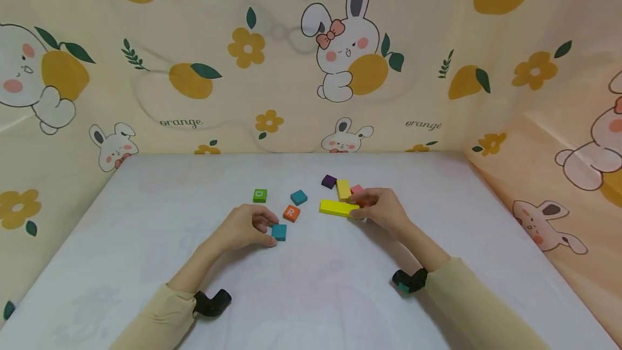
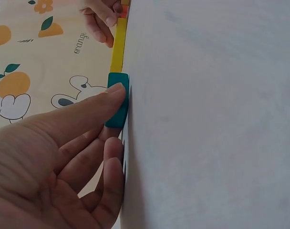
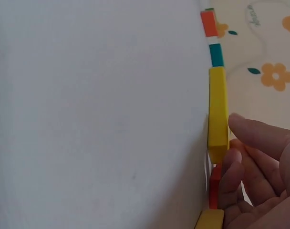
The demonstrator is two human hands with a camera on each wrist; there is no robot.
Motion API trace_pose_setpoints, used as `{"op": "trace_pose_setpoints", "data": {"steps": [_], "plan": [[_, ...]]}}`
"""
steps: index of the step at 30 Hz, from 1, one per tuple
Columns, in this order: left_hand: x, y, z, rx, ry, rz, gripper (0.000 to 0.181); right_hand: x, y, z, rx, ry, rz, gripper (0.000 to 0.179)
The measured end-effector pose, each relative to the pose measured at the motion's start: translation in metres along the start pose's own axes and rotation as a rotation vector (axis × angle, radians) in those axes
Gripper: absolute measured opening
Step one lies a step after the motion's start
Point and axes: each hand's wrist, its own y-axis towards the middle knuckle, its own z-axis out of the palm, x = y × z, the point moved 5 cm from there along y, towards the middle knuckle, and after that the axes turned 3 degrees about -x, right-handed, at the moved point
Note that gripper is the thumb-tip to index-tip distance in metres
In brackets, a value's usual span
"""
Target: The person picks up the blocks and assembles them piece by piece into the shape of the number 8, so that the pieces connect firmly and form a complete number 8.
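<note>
My left hand (image 1: 248, 226) pinches a teal square block (image 1: 279, 232) between thumb and fingers, low over the white table. In the left wrist view the thumb lies across the face of that teal block (image 2: 117, 100). Over on the right, my right hand (image 1: 381, 209) has thumb and fingertips at the right end of a long yellow block (image 1: 336, 208). The right wrist view shows the thumb tip right at the edge of this yellow block (image 3: 218, 114), other fingers curled by its end. Behind it lies a shorter yellow block (image 1: 343, 190).
An orange block marked R (image 1: 291, 213), a second teal block (image 1: 298, 197) and a green block marked D (image 1: 259, 195) lie near the left hand. A dark purple block (image 1: 329, 181) and a pink block (image 1: 357, 189) lie farther back. A patterned cloth (image 1: 291, 85) rises behind the table.
</note>
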Motion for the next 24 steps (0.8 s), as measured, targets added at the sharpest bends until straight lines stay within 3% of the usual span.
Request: {"op": "trace_pose_setpoints", "data": {"steps": [7, 15, 24], "plan": [[0.0032, 0.0006, 0.0001, 0.008, -0.015, -0.008, 0.038, -0.0041, 0.0059, 0.0027, 0.034, -0.019, 0.045, 0.035], [0.006, -0.0015, -0.0003, 0.001, -0.011, -0.034, 0.038, -0.0052, 0.0085, 0.0063, 0.069, -0.066, -0.007, 0.04], [0.0013, 0.0011, 0.0009, 0.0, -0.01, -0.014, 0.037, -0.0037, 0.0075, 0.0024, 0.076, -0.053, -0.025, 0.039]]}}
